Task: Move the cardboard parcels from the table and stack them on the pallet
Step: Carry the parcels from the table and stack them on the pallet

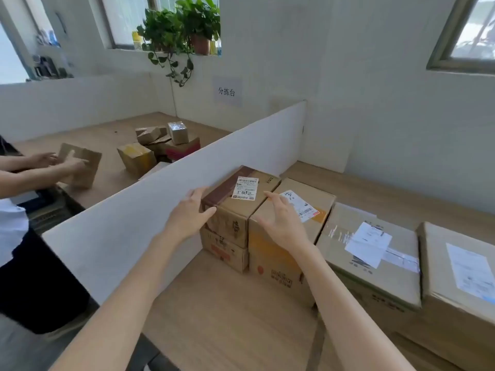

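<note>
A small cardboard parcel (235,207) with brown tape and a white label marked 5082 sits on top of another small parcel (223,253) on the wooden table (227,317). My left hand (191,214) is open at its left side, thumb near the front corner. My right hand (281,220) is open just right of it, hovering over the taller parcel (281,261) beside it. Neither hand grips anything. Two bigger parcels, one (375,263) with a loose paper slip and one (460,285) at the right edge, complete the row.
A white divider panel (160,210) stands along the left of the parcels. Beyond it another person's hands (61,162) hold a box on a second table with several small parcels (158,145). White walls close the back; a potted plant (184,30) sits on the sill.
</note>
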### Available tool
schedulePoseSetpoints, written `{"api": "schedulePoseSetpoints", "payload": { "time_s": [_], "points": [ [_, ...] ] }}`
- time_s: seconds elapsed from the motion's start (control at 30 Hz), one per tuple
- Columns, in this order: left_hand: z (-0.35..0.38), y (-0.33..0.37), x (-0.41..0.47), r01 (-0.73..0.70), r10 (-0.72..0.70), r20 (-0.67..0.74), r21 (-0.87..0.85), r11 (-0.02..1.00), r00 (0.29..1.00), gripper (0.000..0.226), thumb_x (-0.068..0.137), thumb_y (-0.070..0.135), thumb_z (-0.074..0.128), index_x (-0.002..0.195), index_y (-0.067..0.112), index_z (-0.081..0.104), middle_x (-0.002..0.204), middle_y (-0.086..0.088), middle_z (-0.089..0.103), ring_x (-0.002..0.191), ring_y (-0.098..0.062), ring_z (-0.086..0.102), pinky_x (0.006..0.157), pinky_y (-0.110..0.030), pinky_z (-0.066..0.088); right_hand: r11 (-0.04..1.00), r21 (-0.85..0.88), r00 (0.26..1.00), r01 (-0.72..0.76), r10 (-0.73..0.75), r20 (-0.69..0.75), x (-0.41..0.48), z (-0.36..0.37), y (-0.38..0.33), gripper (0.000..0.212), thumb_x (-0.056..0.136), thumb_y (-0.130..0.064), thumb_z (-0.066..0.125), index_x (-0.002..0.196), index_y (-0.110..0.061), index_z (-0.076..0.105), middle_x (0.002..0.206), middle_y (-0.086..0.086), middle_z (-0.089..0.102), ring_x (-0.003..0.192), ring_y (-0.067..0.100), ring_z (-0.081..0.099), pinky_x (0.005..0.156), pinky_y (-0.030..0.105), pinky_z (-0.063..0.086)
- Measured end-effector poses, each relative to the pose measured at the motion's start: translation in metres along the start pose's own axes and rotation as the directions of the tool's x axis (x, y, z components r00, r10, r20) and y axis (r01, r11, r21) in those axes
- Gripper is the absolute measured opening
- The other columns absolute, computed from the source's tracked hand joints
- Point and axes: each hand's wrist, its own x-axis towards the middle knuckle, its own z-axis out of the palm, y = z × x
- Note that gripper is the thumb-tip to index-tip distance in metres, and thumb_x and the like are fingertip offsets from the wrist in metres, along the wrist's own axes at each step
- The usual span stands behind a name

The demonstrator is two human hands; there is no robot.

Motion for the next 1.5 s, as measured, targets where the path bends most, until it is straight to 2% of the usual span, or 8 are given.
{"api": "schedulePoseSetpoints", "payload": {
  "time_s": [0.23,0.4,0.77,0.87,1.07,1.2,1.37,1.5],
  "points": [
    [0.017,-0.035,0.05,-0.042,0.021,0.142,0.146,0.988,0.99,0.075,0.086,0.045,0.064,0.147,0.021,0.027,0.149,-0.003,0.034,0.13,-0.027,0.042,0.1,-0.043,0.044,0.992,-0.116,0.996,-0.058,0.065,0.057,0.041,0.045,0.005,0.062,0.091,-0.038,0.056,0.146,-0.024,0.032,0.15,0.001,0.035,0.132,0.022,0.041,0.103,0.044,0.041],
    [0.027,-0.059,0.085,-0.122,0.056,0.298,0.207,0.971,0.953,0.089,0.082,0.05,0.067,0.151,0.021,0.017,0.154,-0.002,0.022,0.134,-0.027,0.036,0.104,-0.045,0.041,0.969,-0.211,0.986,-0.126,0.145,0.078,0.059,0.076,0.01,0.069,0.089,-0.042,0.056,0.149,-0.027,0.025,0.154,0.001,0.028,0.137,0.023,0.034,0.104,0.045,0.038],
    [0.054,-0.092,0.132,-0.328,0.176,0.478,0.256,0.909,0.861,0.089,0.081,0.052,0.067,0.152,0.034,0.015,0.16,0.001,0.007,0.136,-0.032,0.033,0.108,-0.044,0.036,0.92,-0.306,0.969,-0.245,0.241,-0.053,0.077,0.117,0.009,0.073,0.086,-0.044,0.061,0.148,-0.028,0.026,0.155,-0.003,0.026,0.138,0.019,0.033,0.11,0.041,0.026],
    [0.06,-0.104,0.134,-0.311,0.201,0.456,0.18,0.933,0.867,0.08,0.084,0.046,0.067,0.15,0.033,0.023,0.159,0.001,0.009,0.134,-0.032,0.038,0.107,-0.044,0.038,0.869,-0.419,0.964,-0.264,0.248,-0.094,0.078,0.124,0.006,0.077,0.083,-0.047,0.063,0.148,-0.028,0.025,0.155,-0.003,0.025,0.135,0.021,0.036,0.106,0.042,0.03],
    [0.062,-0.119,0.141,-0.25,0.212,0.46,0.023,0.968,0.862,0.072,0.087,0.037,0.068,0.146,0.039,0.027,0.16,-0.01,0.001,0.144,-0.029,0.023,0.113,-0.041,0.032,0.764,-0.59,0.959,-0.262,0.276,-0.068,0.083,0.135,0.0,0.083,0.084,-0.053,0.061,0.15,-0.029,0.017,0.159,0.005,0.015,0.138,0.027,0.031,0.104,0.052,0.029],
    [0.065,-0.127,0.147,-0.238,0.256,0.474,-0.098,0.966,0.842,0.072,0.083,0.039,0.071,0.142,0.04,0.029,0.154,-0.01,0.019,0.136,-0.026,0.035,0.11,-0.039,0.037,0.737,-0.616,0.946,-0.278,0.322,-0.041,0.092,0.14,-0.003,0.088,0.085,-0.053,0.062,0.152,-0.03,0.011,0.161,0.011,0.003,0.143,0.03,0.023,0.112,0.058,0.017],
    [0.065,-0.126,0.157,-0.252,0.282,0.487,-0.128,0.959,0.827,0.092,0.076,0.035,0.078,0.15,0.031,0.023,0.161,-0.002,-0.002,0.146,-0.019,0.011,0.116,-0.033,0.022,0.706,-0.648,0.933,-0.287,0.36,-0.022,0.1,0.145,-0.001,0.098,0.082,-0.056,0.064,0.153,-0.029,0.002,0.161,0.015,-0.005,0.142,0.034,0.023,0.113,0.061,0.012],
    [0.065,-0.122,0.166,-0.231,0.27,0.522,-0.14,0.963,0.809,0.107,0.068,0.034,0.084,0.151,0.036,0.017,0.161,-0.004,-0.004,0.147,-0.019,0.009,0.113,-0.029,0.021,0.689,-0.669,0.935,-0.28,0.354,-0.027,0.103,0.149,0.001,0.102,0.08,-0.059,0.065,0.153,-0.031,0.0,0.161,0.017,-0.006,0.14,0.036,0.026,0.113,0.062,0.011]
  ]
}}
